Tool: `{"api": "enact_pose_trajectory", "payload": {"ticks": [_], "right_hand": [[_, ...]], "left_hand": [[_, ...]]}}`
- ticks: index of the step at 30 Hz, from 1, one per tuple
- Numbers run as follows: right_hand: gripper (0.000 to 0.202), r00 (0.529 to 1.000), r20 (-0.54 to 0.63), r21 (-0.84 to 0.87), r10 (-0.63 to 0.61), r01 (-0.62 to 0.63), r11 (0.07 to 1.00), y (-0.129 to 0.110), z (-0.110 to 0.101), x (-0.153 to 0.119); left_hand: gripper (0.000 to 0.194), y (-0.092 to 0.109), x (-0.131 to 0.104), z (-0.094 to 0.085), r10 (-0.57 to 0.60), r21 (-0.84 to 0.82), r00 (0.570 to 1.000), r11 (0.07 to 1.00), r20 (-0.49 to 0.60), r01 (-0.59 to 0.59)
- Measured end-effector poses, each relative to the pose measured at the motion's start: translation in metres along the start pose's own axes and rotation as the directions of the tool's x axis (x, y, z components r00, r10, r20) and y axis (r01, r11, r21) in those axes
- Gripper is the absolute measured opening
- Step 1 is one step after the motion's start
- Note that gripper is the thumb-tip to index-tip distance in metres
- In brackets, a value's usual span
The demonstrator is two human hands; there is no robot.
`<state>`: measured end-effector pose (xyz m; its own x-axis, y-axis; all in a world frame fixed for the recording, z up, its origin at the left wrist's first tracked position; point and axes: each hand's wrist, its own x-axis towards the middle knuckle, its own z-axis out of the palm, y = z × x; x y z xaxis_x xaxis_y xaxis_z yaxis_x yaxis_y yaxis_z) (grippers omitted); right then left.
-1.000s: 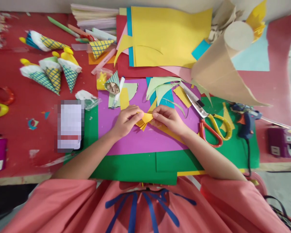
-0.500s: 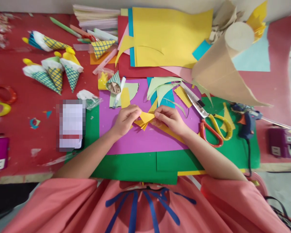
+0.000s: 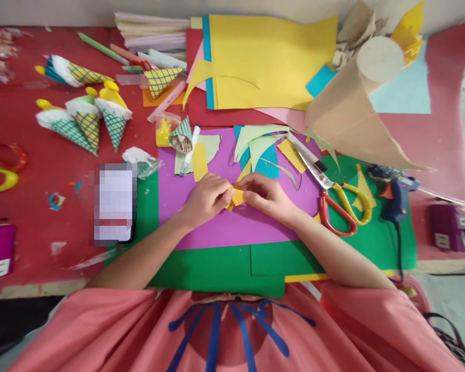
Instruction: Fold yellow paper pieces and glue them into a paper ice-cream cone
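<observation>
Between my two hands is a small folded piece of yellow paper [image 3: 238, 197], pinched at both ends and partly covered by fingers. My left hand [image 3: 211, 195] grips its left side with thumb and fingertips. From the other side, my right hand [image 3: 269, 195] pinches its right end. Both hands are over a purple sheet [image 3: 205, 232], which lies on green sheets [image 3: 217, 268]. Just above the hands lie pale green paper scraps [image 3: 258, 139], a yellow strip [image 3: 200, 163] and a white marker [image 3: 190, 150].
Scissors with red and yellow handles [image 3: 329, 191] lie to the right, beside a blue glue gun [image 3: 397, 199]. A large brown paper cone [image 3: 349, 113] stands behind them. Small decorated cones [image 3: 115, 121] and a phone [image 3: 115, 204] are on the left. Yellow sheets [image 3: 271, 57] lie at the back.
My hands have come closer together around the yellow paper. Less of it shows between the fingers, and its pointed flaps below are now mostly covered.
</observation>
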<state>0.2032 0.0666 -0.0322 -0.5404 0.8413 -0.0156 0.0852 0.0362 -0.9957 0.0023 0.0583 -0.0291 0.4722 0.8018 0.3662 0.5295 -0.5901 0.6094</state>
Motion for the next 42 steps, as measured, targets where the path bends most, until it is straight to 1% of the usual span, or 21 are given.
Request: {"api": "enact_pose_trajectory", "payload": {"ticks": [2, 3, 5, 7, 9, 11, 13, 16, 18, 21, 23, 25, 28, 31, 33, 35, 37, 38, 40, 42], "right_hand": [[0.018, 1.0, 0.006, -0.027, -0.004, 0.005, 1.0, -0.001, 0.0, 0.0], [0.018, 1.0, -0.027, -0.023, 0.003, -0.004, 1.0, -0.001, 0.0, 0.0], [0.018, 0.985, -0.169, -0.001, 0.022, -0.023, 1.0, -0.001, -0.001, 0.001], [0.015, 0.946, -0.323, 0.02, 0.033, -0.028, 0.999, 0.0, -0.002, 0.002], [0.013, 0.914, -0.403, 0.037, 0.034, -0.021, 0.999, 0.001, -0.004, 0.003], [0.014, 0.907, -0.421, 0.06, 0.031, -0.007, 0.998, 0.002, -0.004, 0.004], [0.009, 0.905, -0.426, 0.082, 0.019, 0.017, 0.996, 0.003, -0.004, 0.004], [0.003, 0.899, -0.437, 0.112, 0.017, 0.036, 0.993, 0.005, -0.003, 0.004], [0.004, 0.896, -0.443, 0.121, 0.019, 0.039, 0.992, 0.006, -0.003, 0.004], [0.006, 0.899, -0.438, 0.111, 0.012, 0.041, 0.993, 0.006, -0.004, 0.005], [0.006, 0.906, -0.423, 0.089, 0.01, 0.031, 0.996, 0.005, -0.004, 0.005], [0.007, 0.908, -0.418, 0.078, 0.015, 0.019, 0.997, 0.004, -0.004, 0.006], [0.009, 0.909, -0.417, 0.097, 0.031, 0.011, 0.995, 0.003, -0.004, 0.005], [0.008, 0.911, -0.411, 0.104, 0.044, -0.001, 0.995, 0.002, -0.003, 0.005], [0.009, 0.912, -0.408, 0.079, 0.037, -0.005, 0.997, 0.001, -0.003, 0.004], [0.011, 0.916, -0.402, 0.006, -0.003, 0.006, 1.0, 0.0, -0.004, 0.004], [0.012, 0.931, -0.358, -0.108, -0.067, 0.03, 0.994, -0.001, -0.004, 0.004], [0.012, 0.945, -0.313, -0.165, -0.1, 0.05, 0.985, -0.001, -0.004, 0.005], [0.011, 0.969, -0.197, -0.25, -0.15, 0.098, 0.963, -0.001, -0.003, 0.005], [0.013, 0.979, -0.104, -0.29, -0.175, 0.138, 0.947, -0.001, -0.003, 0.005]], "left_hand": [[0.031, 0.0, -0.002, 0.0, -0.001, 0.049, 1.0, 0.999, 0.015, 0.001], [0.029, 0.0, -0.003, 0.0, -0.019, 0.08, 1.0, 0.997, 0.017, 0.017], [0.023, 0.002, -0.005, 0.0, -0.061, 0.164, 0.997, 0.985, 0.045, 0.053], [0.025, 0.006, -0.006, 0.001, -0.086, 0.267, 0.99, 0.962, 0.112, 0.054], [0.02, 0.009, -0.006, 0.002, -0.087, 0.35, 0.983, 0.936, 0.16, 0.026], [0.013, 0.012, -0.007, 0.003, -0.067, 0.392, 0.986, 0.92, 0.154, 0.002], [0.01, 0.012, -0.007, 0.004, -0.049, 0.394, 0.992, 0.919, 0.114, 0.0], [0.008, 0.008, -0.007, 0.005, -0.03, 0.344, 0.997, 0.939, 0.077, 0.001], [0.01, 0.004, -0.008, 0.004, -0.002, 0.305, 0.997, 0.952, 0.081, -0.023], [0.019, 0.001, -0.009, 0.003, 0.04, 0.287, 0.991, 0.955, 0.125, -0.075], [0.02, 0.002, -0.009, 0.003, 0.044, 0.289, 0.987, 0.953, 0.154, -0.088], [0.017, 0.002, -0.009, 0.004, 0.027, 0.288, 0.987, 0.955, 0.16, -0.073], [0.012, 0.002, -0.008, 0.007, 0.003, 0.274, 0.992, 0.961, 0.128, -0.038], [0.013, -0.001, -0.007, 0.009, -0.042, 0.149, 0.996, 0.988, 0.076, 0.03], [0.013, -0.001, -0.006, 0.009, -0.129, 0.015, 0.991, 0.992, 0.025, 0.129], [0.01, -0.001, -0.006, 0.008, -0.224, -0.132, 0.974, 0.967, -0.047, 0.216], [0.009, 0.001, -0.006, 0.007, -0.28, -0.274, 0.954, 0.931, -0.11, 0.242], [0.009, 0.002, -0.006, 0.006, -0.295, -0.331, 0.947, 0.913, -0.129, 0.239], [0.01, 0.004, -0.007, 0.005, -0.302, -0.402, 0.944, 0.887, -0.13, 0.228], [0.01, 0.006, -0.007, 0.005, -0.269, -0.41, 0.957, 0.889, -0.106, 0.205]]}}
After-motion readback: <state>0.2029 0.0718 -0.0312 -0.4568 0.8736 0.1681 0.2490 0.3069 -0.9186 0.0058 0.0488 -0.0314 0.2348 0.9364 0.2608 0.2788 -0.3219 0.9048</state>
